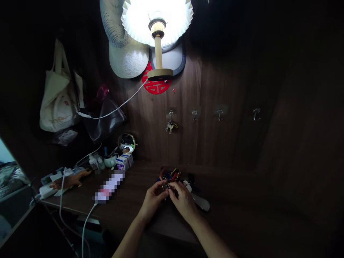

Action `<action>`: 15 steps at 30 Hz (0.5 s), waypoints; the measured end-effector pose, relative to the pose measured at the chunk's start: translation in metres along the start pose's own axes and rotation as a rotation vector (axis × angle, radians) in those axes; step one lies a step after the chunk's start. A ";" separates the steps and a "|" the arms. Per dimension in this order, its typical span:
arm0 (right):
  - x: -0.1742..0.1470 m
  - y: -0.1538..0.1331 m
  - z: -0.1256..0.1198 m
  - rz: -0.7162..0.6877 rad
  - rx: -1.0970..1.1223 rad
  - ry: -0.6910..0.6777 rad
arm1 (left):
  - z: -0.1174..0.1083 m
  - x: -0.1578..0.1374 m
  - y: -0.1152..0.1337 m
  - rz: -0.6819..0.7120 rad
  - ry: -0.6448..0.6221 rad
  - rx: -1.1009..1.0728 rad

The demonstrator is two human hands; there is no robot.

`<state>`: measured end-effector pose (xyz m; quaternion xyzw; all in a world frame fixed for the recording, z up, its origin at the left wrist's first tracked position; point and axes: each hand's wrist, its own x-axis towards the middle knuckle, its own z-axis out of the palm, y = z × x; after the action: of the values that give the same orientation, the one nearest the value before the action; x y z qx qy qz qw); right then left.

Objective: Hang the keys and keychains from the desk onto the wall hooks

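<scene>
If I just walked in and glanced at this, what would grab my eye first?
The lit lamp at the top, glowing against the dark wood wall, stands out first. Below it, the left hand and right hand meet over a small bunch of keys on the shelf. On the wall between, a row of hooks runs rightward, the leftmost carrying hanging keys.

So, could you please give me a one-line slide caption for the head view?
Both hands, left hand and right hand, finger a bunch of keys on a dark shelf under wall hooks.
</scene>
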<state>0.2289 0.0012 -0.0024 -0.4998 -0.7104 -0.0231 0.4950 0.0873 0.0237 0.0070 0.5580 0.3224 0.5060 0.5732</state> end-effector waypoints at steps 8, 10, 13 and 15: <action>0.003 0.003 -0.001 -0.047 0.067 0.138 | -0.003 -0.001 0.004 0.040 0.054 0.139; 0.003 0.004 -0.002 -0.018 0.104 0.149 | -0.003 -0.002 0.005 0.019 0.051 0.112; 0.003 0.005 -0.003 0.040 0.131 0.150 | -0.002 -0.004 0.007 -0.019 0.017 0.067; 0.003 0.005 -0.003 0.067 0.136 0.147 | -0.001 -0.005 0.008 -0.033 -0.003 0.026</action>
<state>0.2347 0.0043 -0.0008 -0.4854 -0.6551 0.0050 0.5789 0.0831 0.0184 0.0140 0.5608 0.3374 0.4915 0.5745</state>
